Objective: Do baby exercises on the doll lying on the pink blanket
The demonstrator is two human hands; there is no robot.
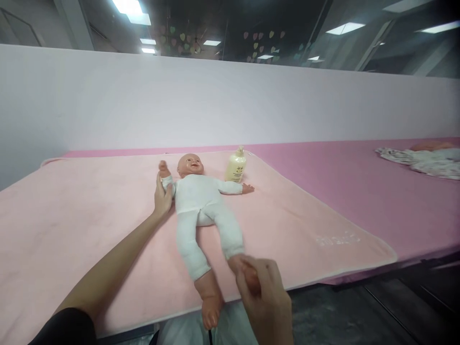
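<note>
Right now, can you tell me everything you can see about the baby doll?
The baby doll lies on its back on the pink blanket, head toward the wall, with a smiling face. It wears a white one-piece suit; its head, hands and feet are bare and look like plastic. Its arms are spread, legs toward the table edge. The left hand holds one arm near the wrist, and the right hand grips one foot. A cream bottle stands beside its other arm.

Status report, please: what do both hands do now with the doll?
Left hand grips doll at its raised arm. Right hand shut around doll's foot. Doll on its back on pink blanket. Lotion bottle beside its head, untouched.
</note>
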